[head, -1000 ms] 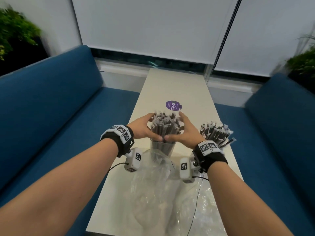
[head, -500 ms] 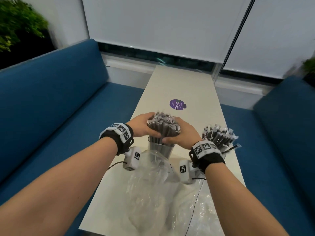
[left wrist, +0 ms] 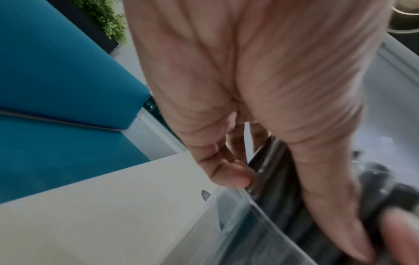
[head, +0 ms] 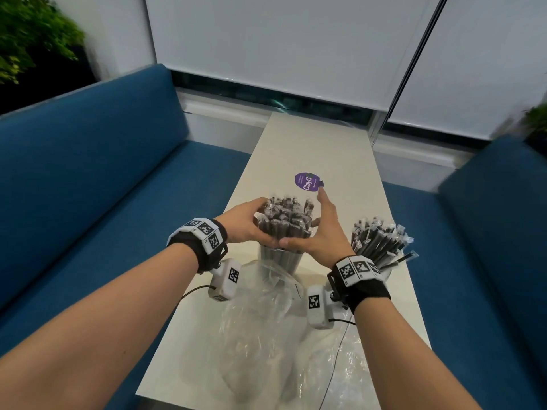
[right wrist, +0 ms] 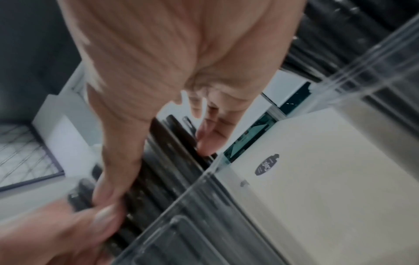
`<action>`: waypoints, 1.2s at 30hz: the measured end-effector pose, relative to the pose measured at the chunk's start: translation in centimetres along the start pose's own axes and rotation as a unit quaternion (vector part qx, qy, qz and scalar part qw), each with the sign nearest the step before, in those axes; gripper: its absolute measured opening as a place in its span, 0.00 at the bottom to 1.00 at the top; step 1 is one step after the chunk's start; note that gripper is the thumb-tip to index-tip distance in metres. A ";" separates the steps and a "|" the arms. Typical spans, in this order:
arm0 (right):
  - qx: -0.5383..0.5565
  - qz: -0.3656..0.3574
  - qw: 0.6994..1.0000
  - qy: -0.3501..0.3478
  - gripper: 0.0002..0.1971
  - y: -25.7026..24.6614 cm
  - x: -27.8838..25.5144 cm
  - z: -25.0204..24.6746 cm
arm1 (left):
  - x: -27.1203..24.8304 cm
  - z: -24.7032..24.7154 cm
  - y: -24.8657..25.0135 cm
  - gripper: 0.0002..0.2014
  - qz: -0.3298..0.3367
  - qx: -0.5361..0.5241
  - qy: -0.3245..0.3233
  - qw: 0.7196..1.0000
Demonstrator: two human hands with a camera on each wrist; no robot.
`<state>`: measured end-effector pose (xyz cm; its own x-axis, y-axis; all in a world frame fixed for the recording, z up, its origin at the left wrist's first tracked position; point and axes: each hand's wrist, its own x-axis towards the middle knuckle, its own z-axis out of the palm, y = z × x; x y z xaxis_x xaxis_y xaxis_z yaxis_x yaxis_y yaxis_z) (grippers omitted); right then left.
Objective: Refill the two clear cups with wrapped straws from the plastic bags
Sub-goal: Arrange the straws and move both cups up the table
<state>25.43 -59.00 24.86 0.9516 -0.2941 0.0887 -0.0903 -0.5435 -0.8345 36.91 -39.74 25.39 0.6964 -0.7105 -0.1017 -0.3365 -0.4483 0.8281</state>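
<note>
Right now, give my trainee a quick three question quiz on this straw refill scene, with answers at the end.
1. True or false: both clear cups hold wrapped straws.
2. Which cup do the hands surround? A) left B) right
3. What lies nearest the person on the table?

Key:
1. True: left cup and right cup are full.
2. A: left hand and right hand cup its straw bundle.
3. Crumpled plastic bags.

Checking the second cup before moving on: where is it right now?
In the head view, the second cup stands on the table's right side, behind the right hand's wrist, full of straws.
</note>
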 end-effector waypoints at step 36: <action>-0.122 0.001 0.992 0.036 0.19 1.2 -19.1 -3.7 | -9.3 0.8 -2.7 0.29 -0.061 0.142 0.061 0.986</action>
<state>6.03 -56.95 24.18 0.9283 -0.3470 0.1333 -0.1695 -0.7142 -0.6791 30.86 -32.36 23.62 0.8081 -0.5788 -0.1095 -0.3973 -0.6727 0.6242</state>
